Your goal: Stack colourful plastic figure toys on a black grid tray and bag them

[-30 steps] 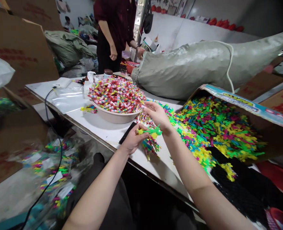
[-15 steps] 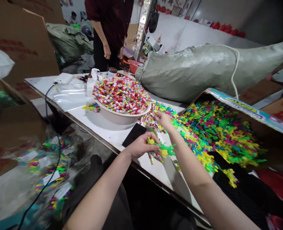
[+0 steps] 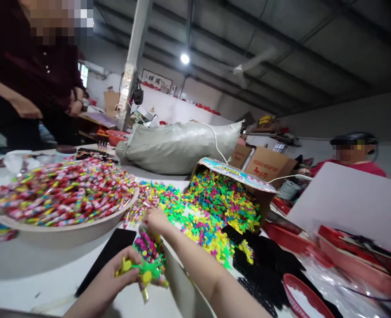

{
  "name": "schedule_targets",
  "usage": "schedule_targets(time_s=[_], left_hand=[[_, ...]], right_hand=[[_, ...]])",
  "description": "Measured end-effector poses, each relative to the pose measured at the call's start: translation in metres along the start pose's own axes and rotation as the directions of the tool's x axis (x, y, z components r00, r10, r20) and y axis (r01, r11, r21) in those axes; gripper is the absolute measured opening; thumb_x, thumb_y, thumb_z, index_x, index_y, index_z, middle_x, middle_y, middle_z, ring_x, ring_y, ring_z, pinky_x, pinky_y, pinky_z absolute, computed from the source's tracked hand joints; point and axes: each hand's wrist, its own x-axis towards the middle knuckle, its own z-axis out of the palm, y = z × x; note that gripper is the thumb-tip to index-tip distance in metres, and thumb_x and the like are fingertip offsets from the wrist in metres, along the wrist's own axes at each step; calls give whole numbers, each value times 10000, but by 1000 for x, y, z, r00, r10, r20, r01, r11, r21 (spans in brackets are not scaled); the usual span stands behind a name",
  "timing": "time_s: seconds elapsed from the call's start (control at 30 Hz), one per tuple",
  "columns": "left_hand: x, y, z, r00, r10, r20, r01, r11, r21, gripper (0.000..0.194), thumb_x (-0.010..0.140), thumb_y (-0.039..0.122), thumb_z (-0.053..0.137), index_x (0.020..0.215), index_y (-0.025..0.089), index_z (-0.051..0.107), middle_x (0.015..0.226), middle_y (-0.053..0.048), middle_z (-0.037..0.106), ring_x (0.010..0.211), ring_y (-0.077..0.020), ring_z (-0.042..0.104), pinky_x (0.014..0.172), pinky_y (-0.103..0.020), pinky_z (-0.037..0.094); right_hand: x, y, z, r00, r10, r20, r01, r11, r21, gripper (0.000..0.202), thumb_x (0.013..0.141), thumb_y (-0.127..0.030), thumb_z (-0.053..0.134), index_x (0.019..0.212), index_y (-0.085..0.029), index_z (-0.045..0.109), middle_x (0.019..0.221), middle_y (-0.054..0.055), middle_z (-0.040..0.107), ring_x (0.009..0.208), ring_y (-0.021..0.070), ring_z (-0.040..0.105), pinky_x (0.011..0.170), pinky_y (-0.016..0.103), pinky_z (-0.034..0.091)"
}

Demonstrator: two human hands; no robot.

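Note:
My left hand is closed on several small green and yellow plastic figures, which stick out past its fingertips. Just beyond it, my right hand reaches to the near edge of a pile of small pink-and-white tubes. Its fingers are bent together, and what they hold, if anything, is hidden. More coloured pieces lie between the two hands. A wide pale basin to the left is heaped with colourful wrapped tubes. Loose plastic figures spread over the table to the right.
An open carton lies on its side, spilling figures. Behind it rests a large grey-green sack. A black flat object lies by my left hand. Red trays stand right. A person in a dark shirt stands across the table.
The view has swung up and to the right, showing the ceiling and another person in red. My left hand still holds the figures; my right hand stays by the tube pile.

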Motion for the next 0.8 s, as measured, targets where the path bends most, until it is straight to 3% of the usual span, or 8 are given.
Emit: schedule_targets(time_s=[0.13, 0.27, 0.4, 0.43, 0.47, 0.57, 0.67, 0.8], left_hand=[[-5, 1, -4, 990, 59, -130, -63, 998, -27, 355, 478, 477, 746, 622, 239, 524, 629, 52, 602, 604, -182, 579, 648, -375, 453], [-7, 9, -9, 965, 73, -253, -64, 997, 43, 278, 532, 437, 725, 693, 282, 559, 685, 111, 630, 655, -164, 592, 691, -352, 455], [-1, 9, -9, 915, 128, -384, -159, 986, -51, 409, 475, 340, 780, 746, 174, 523, 646, 48, 596, 604, -117, 582, 642, -269, 473], [2, 6, -9, 915, 134, -381, -169, 984, -58, 415, 481, 326, 779, 756, 158, 517, 646, 35, 592, 595, -109, 580, 623, -255, 474], [5, 3, -9, 917, 143, -373, -179, 982, -64, 411, 491, 312, 776, 758, 150, 509, 650, 30, 590, 590, -102, 577, 614, -245, 474], [12, -9, -7, 928, 168, -333, -195, 980, -48, 375, 539, 286, 755, 771, 148, 495, 667, 33, 587, 585, -81, 571, 598, -217, 466], [16, -18, -5, 939, 171, -297, -183, 983, -12, 333, 586, 278, 728, 775, 148, 486, 676, 34, 582, 594, -73, 568, 604, -208, 460], [20, -25, -4, 940, 192, -282, -186, 981, 48, 352, 598, 267, 715, 815, 163, 458, 721, 42, 569, 610, -74, 571, 618, -219, 460]], right_hand=[[-4, 8, -4, 974, 141, -178, -96, 966, 239, 50, 684, -259, 553, 707, -235, 590, 896, -8, 626, 932, 218, 507, 787, 341, 333], [-33, -1, -15, 898, 336, -283, -111, 797, 594, 154, 826, -338, 374, 895, -290, 502, 961, -32, 589, 934, 180, 529, 781, 334, 395], [-83, -28, -14, 902, 388, -189, -47, 524, 851, 296, 872, -464, 276, 1007, -281, 464, 865, -16, 571, 749, 128, 557, 651, 261, 446], [-94, -35, -11, 908, 390, -150, -37, 431, 901, 327, 853, -499, 324, 971, -254, 505, 800, -11, 563, 677, 120, 542, 598, 244, 439], [-105, -41, -8, 913, 396, -99, -17, 280, 960, 337, 819, -512, 409, 942, -231, 546, 736, -11, 549, 612, 112, 518, 555, 234, 425], [-125, -57, 2, 902, 432, 14, 6, -45, 999, 307, 698, -453, 621, 892, -216, 605, 590, -43, 509, 485, 85, 448, 490, 216, 385], [-133, -65, 8, 870, 484, 93, -1, -188, 982, 276, 618, -413, 696, 771, -201, 608, 527, -52, 513, 458, 81, 446, 471, 210, 374], [-136, -65, 5, 887, 448, 107, 12, -256, 967, 265, 656, -431, 665, 744, -196, 583, 461, -67, 473, 382, 66, 408, 389, 189, 302]])
